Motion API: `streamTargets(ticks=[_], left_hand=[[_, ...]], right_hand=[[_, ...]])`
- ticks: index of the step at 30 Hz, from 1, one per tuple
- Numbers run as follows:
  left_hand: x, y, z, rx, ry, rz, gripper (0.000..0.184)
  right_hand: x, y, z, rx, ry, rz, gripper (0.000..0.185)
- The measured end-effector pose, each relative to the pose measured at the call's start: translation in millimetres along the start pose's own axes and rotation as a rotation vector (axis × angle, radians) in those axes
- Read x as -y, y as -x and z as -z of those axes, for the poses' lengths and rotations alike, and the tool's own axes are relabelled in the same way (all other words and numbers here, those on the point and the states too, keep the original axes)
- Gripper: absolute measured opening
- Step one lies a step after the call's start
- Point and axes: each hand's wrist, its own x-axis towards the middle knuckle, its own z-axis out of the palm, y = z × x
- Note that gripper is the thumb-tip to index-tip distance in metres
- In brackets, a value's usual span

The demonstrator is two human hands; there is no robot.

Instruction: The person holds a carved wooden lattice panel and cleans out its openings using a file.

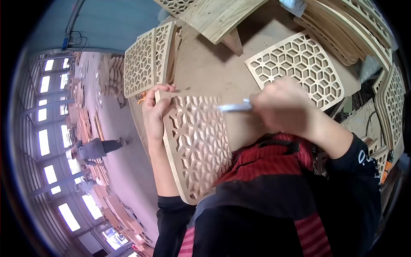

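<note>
My left hand (156, 109) grips the upper left corner of a pale wooden lattice panel (199, 141), fingers wrapped over its edge. The panel is tilted and its lower end is close to the red and black apron at my lap. To the right of the panel, my right hand (282, 105) is closed round a thin silvery tool (235, 107), whose tip points left over the panel's upper right part. Hand and tool are smeared by motion, so the exact kind of tool cannot be made out.
Another lattice panel (299, 70) lies at the upper right. A strapped stack of panels (147, 60) stands at the upper left, near a wooden stand (222, 17). Curved wooden pieces (334, 34) are piled at the far right. A person (96, 150) is farther off at the left.
</note>
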Motion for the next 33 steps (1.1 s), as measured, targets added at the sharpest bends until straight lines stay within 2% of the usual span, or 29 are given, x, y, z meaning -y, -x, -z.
streamTargets(ticks=[3, 4, 7, 9, 11, 14, 16, 22, 23, 25, 26, 27, 30, 33], left_hand=[[-1, -1, 0, 0.040, 0.010, -0.002, 0.025], [-1, -1, -5, 0.025, 0.029, 0.001, 0.023], [-6, 1, -15, 0.040, -0.034, 0.001, 0.021], [-7, 1, -17, 0.032, -0.061, -0.007, 0.021], [-9, 2, -20, 0.025, -0.077, -0.002, 0.020], [-9, 3, -25, 0.003, -0.085, -0.023, 0.017], [-10, 3, -25, -0.001, -0.113, -0.008, 0.016], [-14, 5, -28, -0.015, -0.203, -0.059, 0.014], [-17, 6, -28, -0.012, -0.228, -0.008, 0.014], [-14, 5, -30, -0.020, -0.164, -0.001, 0.014], [-14, 5, -33, -0.030, -0.229, -0.030, 0.013], [-17, 6, -35, -0.018, -0.217, -0.024, 0.014], [-28, 9, -44, -0.049, -0.407, -0.003, 0.016], [-23, 8, -46, -0.088, -0.705, -0.114, 0.017]], right_hand=[[-4, 8, 1, -0.131, -0.364, -0.094, 0.016], [1, 7, 2, -0.172, -0.350, -0.069, 0.016], [13, 2, -1, -0.326, -0.453, 0.026, 0.005], [23, 3, 5, -0.318, -0.381, 0.017, 0.008], [28, 3, 5, -0.332, -0.321, 0.013, 0.021], [29, 1, -5, -0.418, -0.129, 0.040, 0.020], [30, 0, 1, -0.349, -0.182, 0.028, 0.006], [33, -7, 16, -0.089, -0.381, -0.033, 0.011], [33, -8, 17, -0.049, -0.411, -0.041, 0.011], [35, -12, 13, -0.152, -0.394, 0.003, 0.008], [36, -14, 10, -0.194, -0.381, 0.026, 0.008], [37, -17, 7, -0.237, -0.368, 0.049, 0.013], [49, -31, -14, -0.246, -0.220, 0.065, 0.013], [66, -55, -24, -0.393, -0.253, 0.149, 0.012]])
